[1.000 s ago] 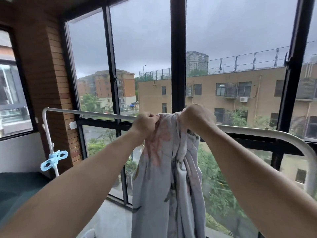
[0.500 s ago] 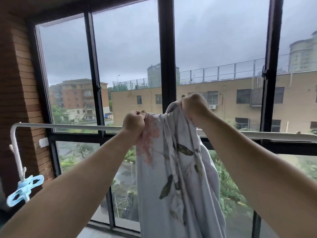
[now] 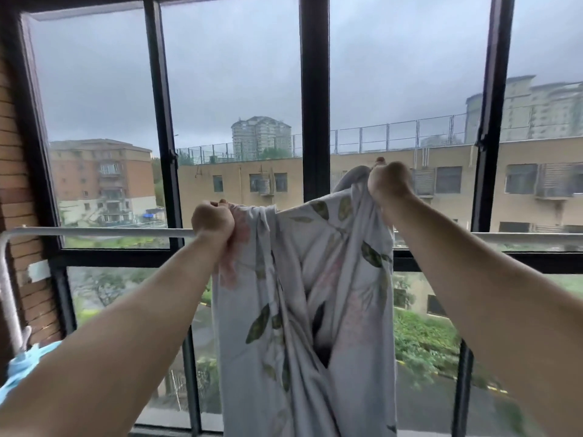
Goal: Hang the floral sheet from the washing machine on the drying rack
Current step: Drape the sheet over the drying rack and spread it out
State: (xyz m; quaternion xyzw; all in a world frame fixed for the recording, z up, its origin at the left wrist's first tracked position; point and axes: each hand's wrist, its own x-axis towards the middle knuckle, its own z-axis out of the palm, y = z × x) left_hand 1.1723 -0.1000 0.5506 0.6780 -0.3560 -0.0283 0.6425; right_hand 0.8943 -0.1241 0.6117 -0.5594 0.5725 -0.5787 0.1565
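Head view cut the sheet (image 3: 303, 310) off at the bottom edge, so its lower end was out of sight. The fingertips of both hands were mostly buried in cloth. A blue clip (image 3: 22, 367) at lower left was half hidden behind the left forearm. The sheet was pale grey-white with green leaves and faded pink blooms, bunched into deep folds. It hung before the white rack rail (image 3: 104, 232) and the window frame (image 3: 314, 121), its long axis running straight down. Its top edge sloped up to the right. The left hand (image 3: 213, 220) clenched one bunch at rail height, and the right hand (image 3: 389, 182) clenched another higher up.
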